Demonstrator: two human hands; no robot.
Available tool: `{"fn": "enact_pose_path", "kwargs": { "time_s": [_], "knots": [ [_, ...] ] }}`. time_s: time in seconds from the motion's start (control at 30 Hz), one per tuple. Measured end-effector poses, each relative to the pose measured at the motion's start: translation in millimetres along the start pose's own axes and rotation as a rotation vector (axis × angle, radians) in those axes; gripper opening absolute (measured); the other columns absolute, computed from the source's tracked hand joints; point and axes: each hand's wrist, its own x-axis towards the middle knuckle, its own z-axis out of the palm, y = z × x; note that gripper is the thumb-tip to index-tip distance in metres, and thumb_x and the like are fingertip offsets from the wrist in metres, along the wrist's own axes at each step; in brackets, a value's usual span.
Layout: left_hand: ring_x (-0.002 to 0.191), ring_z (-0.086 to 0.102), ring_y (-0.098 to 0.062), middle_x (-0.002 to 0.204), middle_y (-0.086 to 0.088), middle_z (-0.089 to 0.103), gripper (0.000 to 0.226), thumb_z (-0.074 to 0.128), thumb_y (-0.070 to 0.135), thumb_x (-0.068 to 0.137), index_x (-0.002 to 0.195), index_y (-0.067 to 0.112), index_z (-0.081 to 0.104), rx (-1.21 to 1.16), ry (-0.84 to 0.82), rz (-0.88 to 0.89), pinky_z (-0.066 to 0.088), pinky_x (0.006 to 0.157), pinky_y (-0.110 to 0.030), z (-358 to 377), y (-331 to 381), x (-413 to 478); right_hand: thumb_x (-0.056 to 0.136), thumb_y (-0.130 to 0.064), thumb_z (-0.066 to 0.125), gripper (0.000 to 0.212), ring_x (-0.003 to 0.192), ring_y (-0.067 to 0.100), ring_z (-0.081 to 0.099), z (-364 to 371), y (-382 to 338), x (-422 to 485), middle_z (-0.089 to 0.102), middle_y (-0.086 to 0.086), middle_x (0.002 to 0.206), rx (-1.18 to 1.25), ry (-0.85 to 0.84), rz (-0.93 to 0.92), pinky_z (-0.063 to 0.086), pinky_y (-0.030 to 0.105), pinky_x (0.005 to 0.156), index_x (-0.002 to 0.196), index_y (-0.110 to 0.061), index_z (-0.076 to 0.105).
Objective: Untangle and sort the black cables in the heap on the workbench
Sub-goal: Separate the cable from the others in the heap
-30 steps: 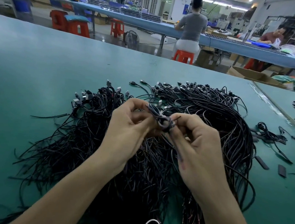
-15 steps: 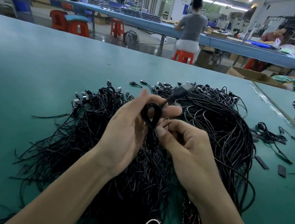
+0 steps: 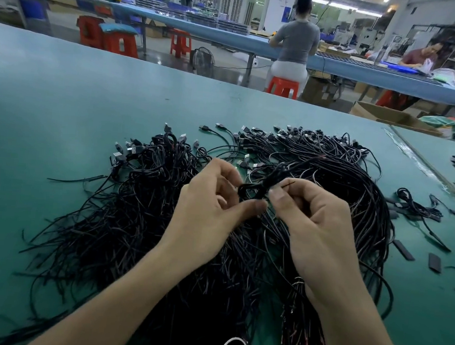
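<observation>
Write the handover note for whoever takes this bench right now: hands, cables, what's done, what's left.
Left hand: pinches the looped cable, raised above the heap.
Right hand: pinches the same looped cable from the other side.
Heap: spread over the green workbench under both hands, plug ends mostly at the far edge.
Done: a few cables lie apart, right of the heap; whether they are sorted, I cannot tell.
Left: finish this cable, then nearly the whole heap.
</observation>
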Motion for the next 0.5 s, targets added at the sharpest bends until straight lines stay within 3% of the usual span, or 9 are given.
{"fn": "enact_pose_path", "kwargs": {
  "time_s": [0.07, 0.2, 0.23, 0.3, 0.4, 0.5],
  "knots": [
    [0.054, 0.067, -0.017, 0.064, -0.002, 0.069, 0.038, 0.084, 0.026, 0.077, 0.097, 0.025, 0.051, -0.093, 0.005, -0.049, 0.052, 0.05, -0.03, -0.9, -0.5, 1.0, 0.094, -0.011, 0.065, 0.024, 0.061, -0.004, 0.059, 3.3, -2.3, -1.3, 0.067, -0.014, 0.066, 0.066, -0.035, 0.017, 0.048, 0.011, 0.06, 0.075, -0.023, 0.074],
    [0.074, 0.075, -0.023, 0.081, -0.01, 0.076, 0.02, 0.068, 0.001, 0.089, 0.102, 0.01, 0.056, -0.396, 0.009, -0.178, 0.059, 0.065, -0.027, -5.0, 7.0, 5.3, 0.092, -0.003, 0.063, 0.02, 0.058, -0.005, 0.058, 4.8, -3.9, -2.0, 0.066, -0.013, 0.063, 0.183, -0.106, 0.058, 0.043, 0.007, 0.054, 0.08, -0.014, 0.074],
    [0.076, 0.075, -0.022, 0.083, -0.011, 0.076, 0.011, 0.06, -0.001, 0.095, 0.1, 0.008, 0.06, -0.476, 0.005, -0.214, 0.059, 0.066, -0.025, -6.3, 9.3, 6.8, 0.092, -0.003, 0.063, 0.021, 0.056, -0.003, 0.055, 5.3, -3.6, -1.9, 0.063, -0.012, 0.061, 0.207, -0.117, 0.083, 0.041, 0.008, 0.051, 0.079, -0.014, 0.074],
    [0.082, 0.075, -0.021, 0.091, -0.011, 0.077, 0.022, 0.045, 0.008, 0.101, 0.099, 0.008, 0.067, -0.588, -0.051, -0.261, 0.058, 0.068, -0.023, -7.8, 11.7, 8.0, 0.093, -0.008, 0.063, 0.023, 0.055, -0.002, 0.05, 9.1, -2.4, -2.7, 0.059, -0.01, 0.06, 0.207, -0.14, 0.14, 0.04, 0.01, 0.05, 0.074, -0.016, 0.075],
    [0.095, 0.073, -0.019, 0.1, -0.006, 0.077, 0.031, 0.055, 0.034, 0.091, 0.102, 0.013, 0.075, -0.448, -0.189, -0.171, 0.058, 0.081, -0.024, -6.8, 12.4, 6.1, 0.094, -0.014, 0.065, 0.017, 0.065, 0.009, 0.05, 16.7, 1.2, -4.8, 0.06, 0.002, 0.068, 0.145, -0.165, 0.165, 0.045, 0.022, 0.064, 0.081, -0.013, 0.074],
    [0.086, 0.073, -0.013, 0.091, -0.002, 0.077, 0.017, 0.072, 0.033, 0.086, 0.102, 0.031, 0.077, -0.191, -0.277, -0.085, 0.056, 0.074, -0.021, -12.6, 7.5, 8.7, 0.095, -0.011, 0.064, 0.017, 0.073, 0.014, 0.063, 17.5, 6.9, -4.4, 0.074, 0.01, 0.08, 0.146, -0.143, 0.182, 0.054, 0.023, 0.071, 0.087, -0.017, 0.077]
  ]
}}
